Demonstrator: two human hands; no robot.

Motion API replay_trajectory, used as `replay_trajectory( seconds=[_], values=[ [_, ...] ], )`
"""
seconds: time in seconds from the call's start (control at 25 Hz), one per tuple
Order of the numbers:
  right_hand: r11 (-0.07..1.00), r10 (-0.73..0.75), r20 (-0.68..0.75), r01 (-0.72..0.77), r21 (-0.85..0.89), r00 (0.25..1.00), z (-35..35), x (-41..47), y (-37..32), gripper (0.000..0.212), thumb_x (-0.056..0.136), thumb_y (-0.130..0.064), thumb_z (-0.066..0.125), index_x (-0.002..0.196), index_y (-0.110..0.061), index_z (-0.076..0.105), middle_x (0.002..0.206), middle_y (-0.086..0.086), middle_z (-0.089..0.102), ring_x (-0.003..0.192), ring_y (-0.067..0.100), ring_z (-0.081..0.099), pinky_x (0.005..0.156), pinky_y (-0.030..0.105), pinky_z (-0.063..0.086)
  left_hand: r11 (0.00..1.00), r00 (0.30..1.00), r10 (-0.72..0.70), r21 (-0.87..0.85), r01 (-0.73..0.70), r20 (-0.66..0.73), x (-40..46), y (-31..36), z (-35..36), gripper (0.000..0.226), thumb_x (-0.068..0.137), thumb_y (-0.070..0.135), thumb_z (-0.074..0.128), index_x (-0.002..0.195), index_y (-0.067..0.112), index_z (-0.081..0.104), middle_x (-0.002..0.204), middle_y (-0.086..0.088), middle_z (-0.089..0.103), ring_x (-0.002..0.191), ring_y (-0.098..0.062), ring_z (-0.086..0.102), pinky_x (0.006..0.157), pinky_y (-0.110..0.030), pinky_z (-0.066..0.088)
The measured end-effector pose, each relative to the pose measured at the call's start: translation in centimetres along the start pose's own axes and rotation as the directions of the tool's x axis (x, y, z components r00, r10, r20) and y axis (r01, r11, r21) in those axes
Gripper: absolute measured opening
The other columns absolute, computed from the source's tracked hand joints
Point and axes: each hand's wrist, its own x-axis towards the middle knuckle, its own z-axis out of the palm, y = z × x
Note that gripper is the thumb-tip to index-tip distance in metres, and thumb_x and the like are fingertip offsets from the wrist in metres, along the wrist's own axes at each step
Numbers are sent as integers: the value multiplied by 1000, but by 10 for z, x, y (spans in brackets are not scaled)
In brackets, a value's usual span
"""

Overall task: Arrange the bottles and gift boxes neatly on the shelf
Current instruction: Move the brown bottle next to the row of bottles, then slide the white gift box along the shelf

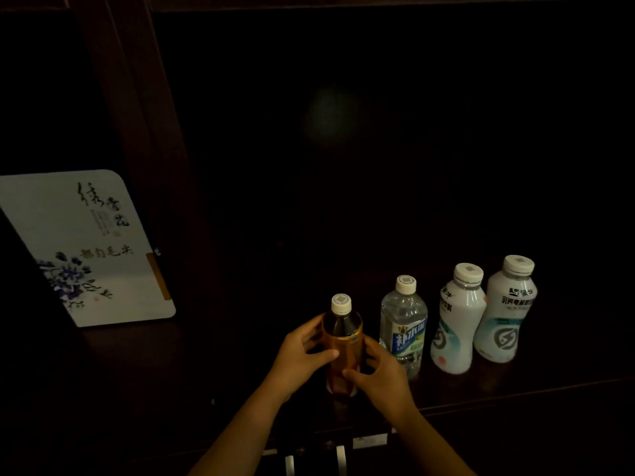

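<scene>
1. Well left of the grip, a white gift box (86,249) with blue flowers leans in the neighbouring compartment.
2. The left hand (302,352) and right hand (381,376) both curl round the amber tea bottle (342,341), upright on the shelf (515,383).
3. Just right of the grip stands a clear water bottle (403,324), then two white drink bottles (457,321) (505,310).
4. Step in hand, likely: lining it up. Next: release gently, keeping the label forward.

Both hands (302,352) (381,376) in curled grip
</scene>
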Motion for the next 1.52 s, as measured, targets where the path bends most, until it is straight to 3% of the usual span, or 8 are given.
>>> replay_trajectory(
  seconds=[0.28, 0.44, 0.56, 0.76, 1.04, 1.24, 1.36, 1.52],
  values=[
    [999, 18, 11, -18, -33, 1000, -2, 0, -5, 61, 74, -5, 71, 129, -17, 46, 114, -3, 58, 99, 4, 50, 87, 19, 42, 1000, 999, 7, 3, -7, -43, -7, 10, 13, 71, 80, -1, 64, 136, 28, 32, 126, 9, 48, 117, -5, 44, 75, 3, 40],
    [995, 76, 56, -71, -73, 996, -4, -8, -10, 62, 73, -11, 73, 128, -15, 45, 117, 2, 59, 84, -1, 49, 63, 7, 41, 991, 993, -100, 81, 105, -63, -34, 18, 11, 74, 82, 10, 65, 143, 22, 26, 140, -7, 45, 127, -18, 45, 99, -22, 40],
    [968, 135, 133, -102, -228, 982, -8, -17, -12, 58, 71, -26, 76, 121, -16, 50, 105, -1, 62, 78, 2, 50, 62, 12, 39, 961, 984, -165, 236, 145, 67, -66, 17, -12, 73, 79, 27, 68, 141, 32, 28, 135, -4, 50, 114, -11, 54, 95, -22, 45],
    [818, 281, 388, -8, -575, 878, 14, -44, -38, 50, 73, -42, 69, 115, -19, 56, 115, 2, 63, 97, 14, 60, 85, 28, 50, 814, 906, -350, 557, 166, 240, -120, 9, -93, 62, 77, 41, 68, 134, 31, 43, 123, 2, 60, 88, 2, 60, 76, -5, 46],
    [805, 175, 520, 183, -565, 836, 133, -67, -126, 63, 69, -44, 71, 124, -21, 51, 123, 3, 57, 111, 17, 55, 95, 35, 49, 737, 927, -372, 619, 272, 35, -157, -3, -225, 65, 74, 47, 69, 132, 26, 47, 118, -1, 65, 85, 6, 57, 65, 5, 40],
    [761, 174, 475, 188, -621, 862, 224, -43, -180, 73, 70, -47, 71, 131, -18, 45, 132, 5, 51, 117, 20, 51, 96, 36, 48, 694, 928, -349, 631, 347, -127, -172, -10, -336, 68, 74, 42, 71, 133, 19, 45, 116, -5, 65, 105, -11, 60, 81, -13, 43],
    [779, 143, 369, 126, -615, 918, 252, -13, -203, 74, 68, -45, 73, 131, -17, 44, 133, 7, 51, 119, 21, 50, 97, 35, 47, 720, 933, -205, 600, 349, -296, -180, -3, -383, 70, 75, 37, 71, 135, 15, 42, 120, -11, 62, 108, -20, 59, 92, -26, 47],
    [840, 44, 204, 74, -537, 978, 276, 27, -233, 83, 67, -40, 76, 136, -16, 37, 139, 9, 46, 125, 23, 46, 98, 31, 43, 861, 854, 24, 445, 247, -520, -168, 13, -432, 68, 76, 30, 72, 136, 15, 42, 120, -12, 62, 109, -27, 59, 94, -40, 49]
  ],
)
